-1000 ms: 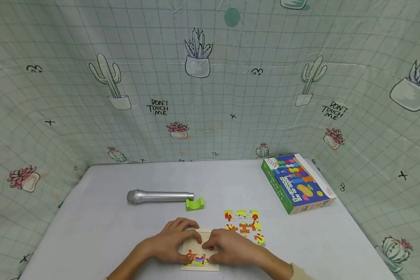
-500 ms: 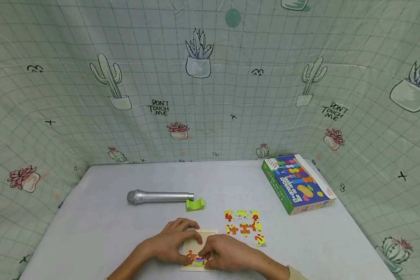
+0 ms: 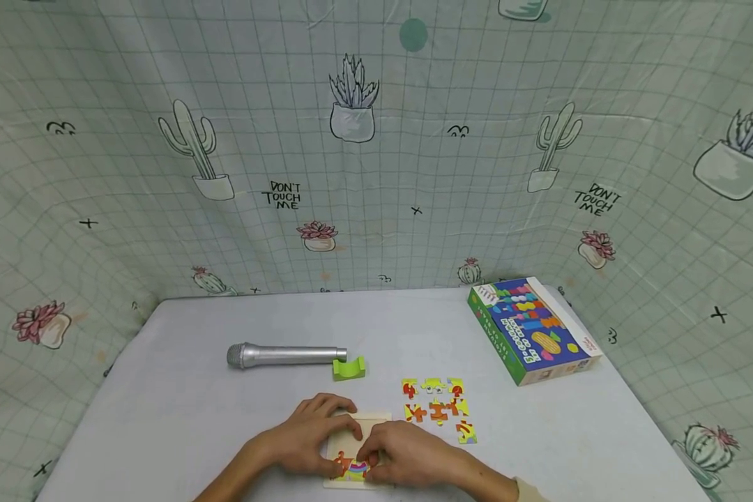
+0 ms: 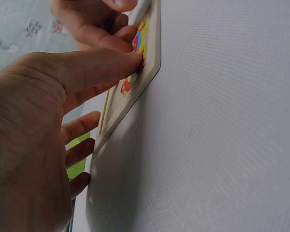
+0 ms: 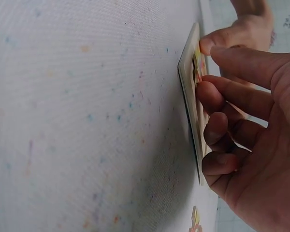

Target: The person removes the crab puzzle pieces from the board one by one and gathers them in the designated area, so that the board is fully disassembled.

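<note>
A pale wooden puzzle board lies at the table's front, with colourful jigsaw pieces along its near side. My left hand spans its left side. In the left wrist view, the thumb presses on the pieces and the other fingers extend by the board's edge. From the right, my right hand pinches a puzzle piece between thumb and index finger, low over the board's near right part. The right hand's other fingers are curled over the board. Fingers hide much of that piece.
Several loose puzzle pieces lie right of the board. Behind it are a green curved block and a silver microphone. A colourful box lies at the back right. A printed cloth hangs behind the table.
My right hand has moved slightly left and nearer, its fingertips now closer to the middle pieces. My left hand has stayed in place on the board.
</note>
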Demonstrator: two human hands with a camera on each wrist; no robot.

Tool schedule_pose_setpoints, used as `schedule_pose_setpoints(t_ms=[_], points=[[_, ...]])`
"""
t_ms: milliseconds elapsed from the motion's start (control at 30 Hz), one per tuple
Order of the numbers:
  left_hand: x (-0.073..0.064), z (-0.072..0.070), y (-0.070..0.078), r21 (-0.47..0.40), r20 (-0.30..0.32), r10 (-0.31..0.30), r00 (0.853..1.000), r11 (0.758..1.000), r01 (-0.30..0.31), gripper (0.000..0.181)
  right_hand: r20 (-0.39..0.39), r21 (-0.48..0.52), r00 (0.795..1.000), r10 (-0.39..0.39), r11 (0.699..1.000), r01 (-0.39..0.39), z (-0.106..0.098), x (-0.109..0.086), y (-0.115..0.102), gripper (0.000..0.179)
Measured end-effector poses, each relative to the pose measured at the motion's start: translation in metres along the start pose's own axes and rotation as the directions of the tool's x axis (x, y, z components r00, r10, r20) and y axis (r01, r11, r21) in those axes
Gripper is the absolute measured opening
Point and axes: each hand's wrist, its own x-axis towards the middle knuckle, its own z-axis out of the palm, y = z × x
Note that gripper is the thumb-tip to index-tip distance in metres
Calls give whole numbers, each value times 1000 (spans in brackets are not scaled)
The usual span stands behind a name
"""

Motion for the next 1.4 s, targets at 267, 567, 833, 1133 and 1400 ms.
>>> schedule_pose_setpoints(t_ms=[267, 567, 833, 1133, 1400], points=[[-2, 0, 1, -17, 7, -1, 1000, 1000, 1, 41, -10, 43, 999, 34, 999, -34, 2, 0, 1, 15], [-2, -2, 2, -24, 13, -9, 1000, 1000, 9, 42, 2, 152, 996, 90, 984, -89, 0, 3, 0, 12], [-3, 1, 0, -2, -7, 10, 1000, 1000, -10, 43, -21, 267, 999, 45, 963, -38, 3, 4, 1, 5], [-2, 1, -1, -7, -5, 16, 1000, 1000, -16, 44, -30, 453, 996, 83, 890, -60, 0, -5, 11, 7], [-1, -1, 0, 10, 1, 6, 1000, 1000, -6, 44, -34, 431, 987, 157, 893, -128, -29, -28, 33, 10]])
